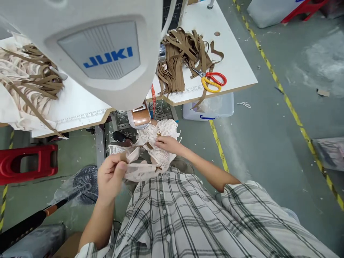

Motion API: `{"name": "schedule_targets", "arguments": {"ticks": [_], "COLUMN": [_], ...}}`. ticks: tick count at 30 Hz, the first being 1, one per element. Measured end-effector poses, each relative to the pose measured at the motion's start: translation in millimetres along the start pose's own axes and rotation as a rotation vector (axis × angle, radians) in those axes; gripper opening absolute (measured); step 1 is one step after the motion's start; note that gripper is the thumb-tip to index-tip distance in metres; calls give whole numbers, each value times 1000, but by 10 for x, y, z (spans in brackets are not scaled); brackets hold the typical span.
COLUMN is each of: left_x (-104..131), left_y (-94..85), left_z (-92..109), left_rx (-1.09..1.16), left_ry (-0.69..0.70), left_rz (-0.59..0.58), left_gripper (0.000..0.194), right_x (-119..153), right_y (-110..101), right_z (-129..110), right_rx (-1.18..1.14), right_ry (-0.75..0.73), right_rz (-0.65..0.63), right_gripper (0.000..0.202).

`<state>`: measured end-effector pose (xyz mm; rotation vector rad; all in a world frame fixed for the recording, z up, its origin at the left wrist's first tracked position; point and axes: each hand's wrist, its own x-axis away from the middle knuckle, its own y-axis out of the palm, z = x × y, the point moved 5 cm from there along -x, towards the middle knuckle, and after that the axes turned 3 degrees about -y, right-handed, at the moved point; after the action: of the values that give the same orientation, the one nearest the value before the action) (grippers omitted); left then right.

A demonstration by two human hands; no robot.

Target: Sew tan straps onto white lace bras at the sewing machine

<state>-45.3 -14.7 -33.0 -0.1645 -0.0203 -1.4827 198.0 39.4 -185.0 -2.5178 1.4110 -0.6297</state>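
Observation:
My left hand (111,173) pinches one end of a pale lace garment piece (156,150) with a thin brown strap, holding it over my lap. My right hand (168,143) grips the same lace piece further along, near a small brown strap end. The lace bunches between both hands, below the white JUKI sewing machine head (107,53). My plaid shirt fills the lower part of the view.
A white sewing table (233,61) carries a pile of brown straps (182,53) and orange-red scissors (212,80). More straps and lace (29,82) lie at left. A red stool (27,163), a clear bin (215,107) and a yellow floor line (292,111) surround the seat.

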Motion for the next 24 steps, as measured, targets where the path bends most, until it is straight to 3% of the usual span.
{"name": "schedule_targets", "arguments": {"ticks": [2,4,6,7,8,10,12,13,15,20,22,24], "left_x": [-122,-289,-452,-511,-549,-550,-448,-397,-336,-290,-277,-267], "left_y": [-246,-454,-480,-392,-236,217,656,804,962,1049,1036,958], "left_z": [-25,-111,-147,-150,-168,-280,-433,-492,-578,-634,-608,-587], "left_rx": [21,-140,-489,-605,-644,-503,-274,-198,-113,-38,-31,-31], "left_ry": [-17,-92,-54,12,72,54,-135,-218,-324,-387,-386,-406], "left_rz": [172,311,374,363,291,-40,-353,-416,-424,-404,-357,-229], "left_gripper": [24,25,29,35,41,46,40,38,42,44,44,46], "right_x": [52,142,235,272,301,342,354,340,237,-502,-926,-1309], "right_y": [-66,-164,-207,-195,-168,-111,-133,-206,-534,-1951,-2379,-2638], "right_z": [-94,-232,-414,-516,-616,-792,-888,-897,-852,-836,-871,-882], "right_rx": [-242,-476,-622,-656,-669,-632,-510,-417,-189,349,535,635], "right_ry": [7,-3,-44,-72,-103,-177,-233,-241,-209,-115,-18,91], "right_rz": [110,237,284,268,234,148,71,54,131,685,776,756], "right_gripper": [44,43,41,40,38,36,33,31,30,28,31,32]}}
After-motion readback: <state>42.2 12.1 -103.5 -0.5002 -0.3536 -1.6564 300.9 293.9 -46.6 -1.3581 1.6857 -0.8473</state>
